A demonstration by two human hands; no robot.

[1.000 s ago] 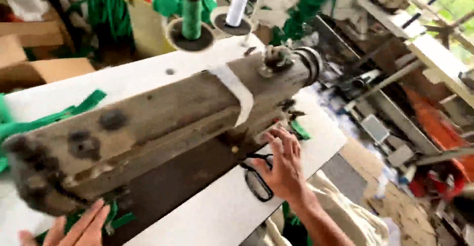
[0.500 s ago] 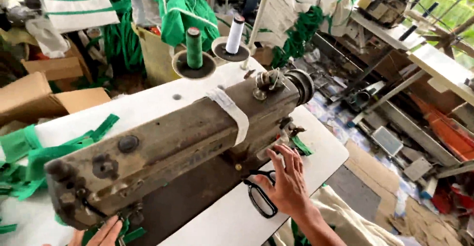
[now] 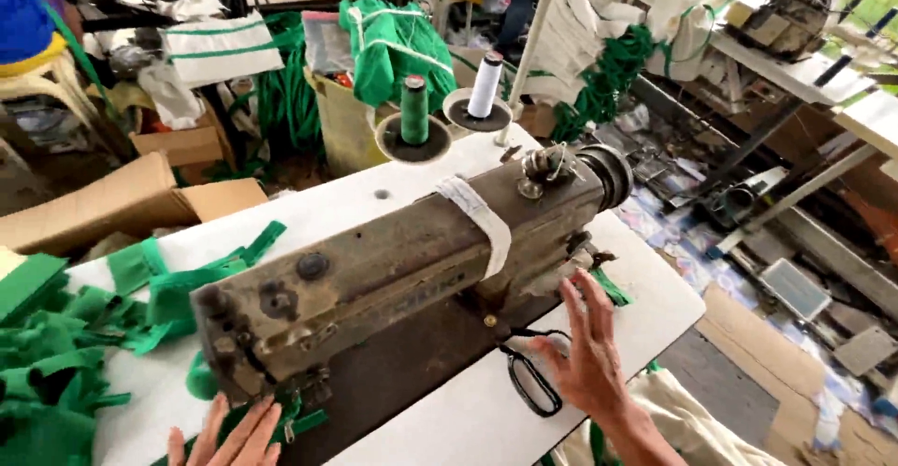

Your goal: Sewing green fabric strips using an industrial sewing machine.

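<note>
Beneath the worn olive sewing machine (image 3: 412,269), right hand (image 3: 585,358) grip spread above black scissors (image 3: 531,382)

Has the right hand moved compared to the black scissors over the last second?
Barely: the right hand remains spread beside the black scissors, below the sewing machine.

Daylit cluttered workshop: cardboard boxes (image 3: 140,195), heaped green cloth (image 3: 393,45), white tables (image 3: 804,73), littered floor (image 3: 795,288).

A sewing machine (image 3: 412,269) stands on the table (image 3: 655,307), running from near left to far right. Behind it sit two thread spools (image 3: 414,110) side by side. Fabric scraps (image 3: 65,344) lie to its left. Scissors (image 3: 533,382) lie before it, beside the right hand (image 3: 585,358); the left hand (image 3: 229,433) rests at the near edge.
</note>
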